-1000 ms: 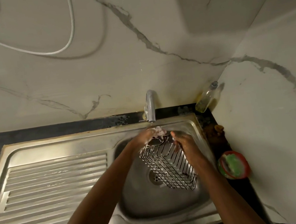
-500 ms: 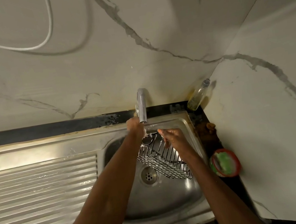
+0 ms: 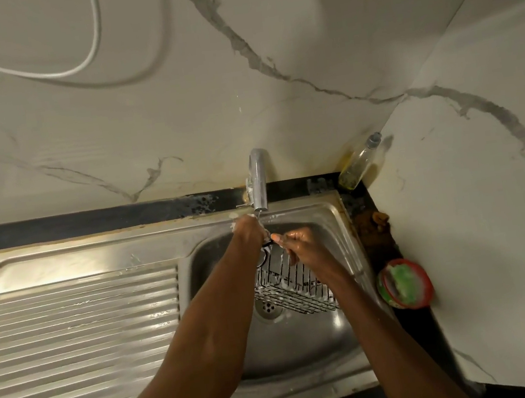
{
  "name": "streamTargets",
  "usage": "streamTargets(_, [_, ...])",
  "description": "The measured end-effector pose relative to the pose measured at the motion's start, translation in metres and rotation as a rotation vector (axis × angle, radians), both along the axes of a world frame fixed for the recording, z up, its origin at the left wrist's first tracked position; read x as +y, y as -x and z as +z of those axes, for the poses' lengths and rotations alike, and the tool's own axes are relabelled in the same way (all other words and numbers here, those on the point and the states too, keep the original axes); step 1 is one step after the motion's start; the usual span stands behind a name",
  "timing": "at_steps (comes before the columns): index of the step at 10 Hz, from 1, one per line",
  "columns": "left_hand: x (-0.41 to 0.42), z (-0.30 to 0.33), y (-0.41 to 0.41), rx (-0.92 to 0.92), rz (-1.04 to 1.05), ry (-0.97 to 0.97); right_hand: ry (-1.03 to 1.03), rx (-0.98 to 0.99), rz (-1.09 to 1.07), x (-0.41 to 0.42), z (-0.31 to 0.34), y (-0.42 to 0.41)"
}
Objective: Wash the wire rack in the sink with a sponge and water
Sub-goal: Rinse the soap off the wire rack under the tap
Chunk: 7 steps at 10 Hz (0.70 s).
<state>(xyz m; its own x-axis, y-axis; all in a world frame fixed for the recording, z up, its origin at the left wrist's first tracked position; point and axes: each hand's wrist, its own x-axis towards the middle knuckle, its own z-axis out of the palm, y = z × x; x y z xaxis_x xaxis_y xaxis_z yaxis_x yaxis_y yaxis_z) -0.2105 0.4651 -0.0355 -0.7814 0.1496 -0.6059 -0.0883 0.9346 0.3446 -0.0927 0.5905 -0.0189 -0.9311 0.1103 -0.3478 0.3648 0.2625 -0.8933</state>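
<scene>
Head view: wire rack [image 3: 294, 286] sat in the sink [image 3: 306, 336] basin, tilted, far end raised toward the tap [image 3: 258, 179], near end low beside the drain [image 3: 269, 306]. Long axis ran from tap toward the person. Right hand [image 3: 300, 242] curled round the rack's raised top edge, thumb pinching the wire. Left hand [image 3: 249, 232] was directly under the spout, in a thin stream, foam on it; couldn't tell if it held a sponge or how its fingers lay. Rack lay below and right of the left hand, touching the right one. Right hand nearer, likely steadying while left rinses. Green scrubber in red tub [image 3: 404, 283] on the counter, well apart.
</scene>
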Motion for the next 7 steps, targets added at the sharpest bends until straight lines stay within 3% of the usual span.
streamTargets(1, [0.004,0.000,-0.004,0.123,-0.296,0.003,-0.004,0.011,0.018,0.001,-0.002,-0.001])
streamTargets(2, [0.011,0.018,-0.017,-0.382,0.564,-0.587,-0.011,0.007,0.039,-0.003,-0.008,-0.007])
streamTargets(3, [0.011,0.027,-0.028,-0.549,0.698,-0.786,-0.005,0.003,0.047,-0.007,-0.011,-0.011])
streamTargets(4, [0.011,0.021,-0.028,-0.181,0.097,-0.254,0.003,0.017,0.074,-0.012,-0.014,-0.016])
streamTargets(5, [0.010,0.013,-0.044,-0.076,-0.133,-0.033,0.016,0.020,0.081,-0.013,-0.013,-0.020])
streamTargets(6, [0.006,0.004,-0.046,0.050,-0.164,0.100,-0.006,0.010,0.085,-0.012,-0.011,-0.027])
streamTargets(7, [0.007,0.003,-0.044,0.027,-0.144,0.131,-0.019,0.005,0.091,-0.011,-0.010,-0.030])
